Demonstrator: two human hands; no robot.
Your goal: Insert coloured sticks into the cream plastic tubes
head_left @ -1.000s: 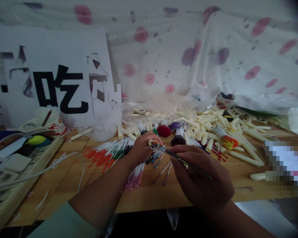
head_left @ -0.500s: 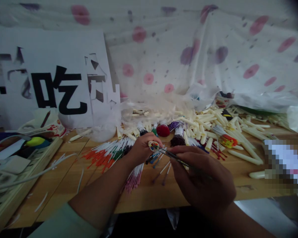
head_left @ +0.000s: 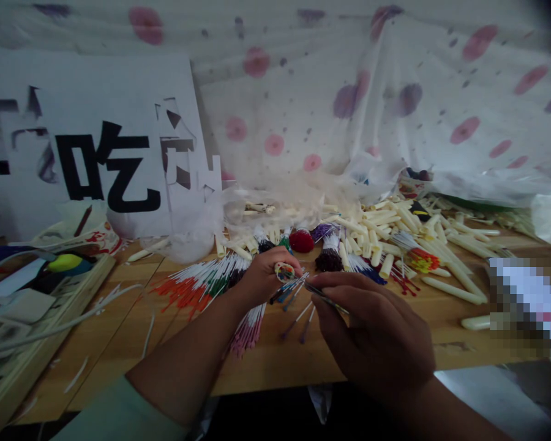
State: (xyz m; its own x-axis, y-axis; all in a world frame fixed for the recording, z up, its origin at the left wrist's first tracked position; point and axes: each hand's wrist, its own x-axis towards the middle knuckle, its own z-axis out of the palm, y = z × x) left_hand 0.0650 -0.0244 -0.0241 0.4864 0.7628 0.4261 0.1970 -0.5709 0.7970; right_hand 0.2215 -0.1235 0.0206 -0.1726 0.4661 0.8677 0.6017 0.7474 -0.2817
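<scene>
My left hand (head_left: 269, 272) is closed around a short cream tube (head_left: 284, 272), its round end facing me and filled with small bits of several colours. To its right, my right hand (head_left: 376, 324) pinches slim metal tweezers (head_left: 327, 296), whose tips are just short of the tube's face. Under and around both hands lie thin white sticks with coloured tips: an orange bunch (head_left: 183, 288) at the left, a pink bunch (head_left: 249, 331) below my left wrist, and a few blue and purple ones (head_left: 306, 321) between the hands. My fingers hide most of the tube.
A heap of cream tubes (head_left: 379, 226) spreads across the back right. Behind my hands sit a dark red bundle (head_left: 302, 241) and a dark brown bundle (head_left: 329, 260). A wooden tray (head_left: 68, 324) with cables is at the left. A white board (head_left: 174, 79) stands behind.
The tweezers' tips have drawn back from the tube's face, a little to the right and down. My left hand holds the tube in nearly the same place.
</scene>
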